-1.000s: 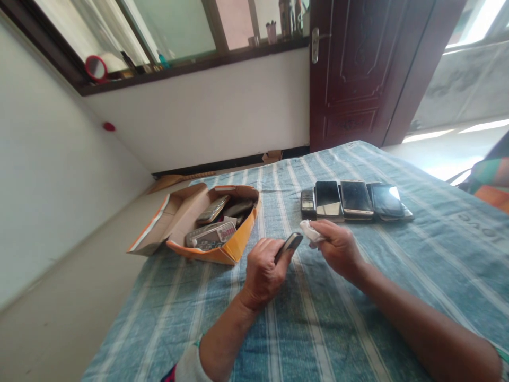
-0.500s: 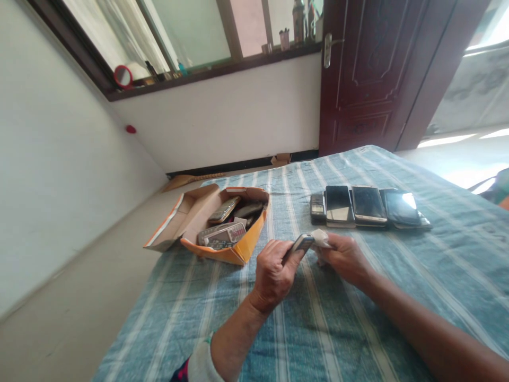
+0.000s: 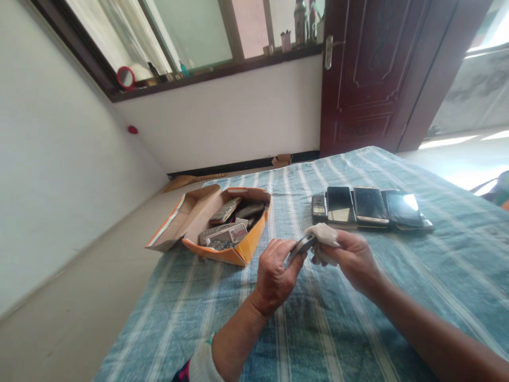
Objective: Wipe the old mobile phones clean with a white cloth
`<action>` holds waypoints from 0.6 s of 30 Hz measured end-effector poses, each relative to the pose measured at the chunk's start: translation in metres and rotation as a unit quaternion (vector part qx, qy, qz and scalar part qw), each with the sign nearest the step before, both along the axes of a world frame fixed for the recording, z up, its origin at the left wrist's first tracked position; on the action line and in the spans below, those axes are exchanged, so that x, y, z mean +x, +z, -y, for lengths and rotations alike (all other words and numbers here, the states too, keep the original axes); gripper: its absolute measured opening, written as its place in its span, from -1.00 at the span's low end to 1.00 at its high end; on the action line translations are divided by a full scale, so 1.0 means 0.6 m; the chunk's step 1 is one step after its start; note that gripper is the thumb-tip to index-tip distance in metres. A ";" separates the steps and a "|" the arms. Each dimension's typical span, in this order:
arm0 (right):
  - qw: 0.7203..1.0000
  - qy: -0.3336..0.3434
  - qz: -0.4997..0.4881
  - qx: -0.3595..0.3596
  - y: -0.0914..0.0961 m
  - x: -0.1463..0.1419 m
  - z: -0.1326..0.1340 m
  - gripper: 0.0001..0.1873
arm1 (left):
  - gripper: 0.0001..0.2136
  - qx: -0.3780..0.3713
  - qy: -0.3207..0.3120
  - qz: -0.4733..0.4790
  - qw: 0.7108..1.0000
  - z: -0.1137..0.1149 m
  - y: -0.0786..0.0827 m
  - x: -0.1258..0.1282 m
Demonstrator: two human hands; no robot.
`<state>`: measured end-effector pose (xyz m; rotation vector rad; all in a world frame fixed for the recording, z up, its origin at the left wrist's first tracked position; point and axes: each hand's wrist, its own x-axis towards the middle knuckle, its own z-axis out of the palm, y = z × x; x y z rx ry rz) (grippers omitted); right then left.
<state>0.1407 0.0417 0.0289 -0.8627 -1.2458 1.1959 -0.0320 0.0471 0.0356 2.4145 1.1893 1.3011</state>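
My left hand [image 3: 275, 273] grips a small grey phone [image 3: 300, 246] by its lower end, tilted up to the right. My right hand [image 3: 352, 257] pinches a white cloth [image 3: 324, 234] and presses it against the phone's upper end. Both hands hover just above the blue striped bedcover [image 3: 338, 329]. Just behind them lies a row of several phones [image 3: 369, 208], a small dark one at the left and larger touchscreen ones to its right.
An open orange cardboard box [image 3: 222, 225] holding several old phones sits at the left on the cover, near its edge. Beyond are a white wall, a window sill with small items [image 3: 214, 69] and a dark red door [image 3: 369, 69].
The white cloth has moved up over the tip of the grey phone, and my right hand has shifted slightly. The view has panned a little since the oldest frame.
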 end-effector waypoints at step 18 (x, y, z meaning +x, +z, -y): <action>0.956 -0.075 0.217 0.183 -0.016 -0.008 0.001 -0.85 | -0.89 0.010 0.035 -0.016 0.999 -0.005 -0.003 0.000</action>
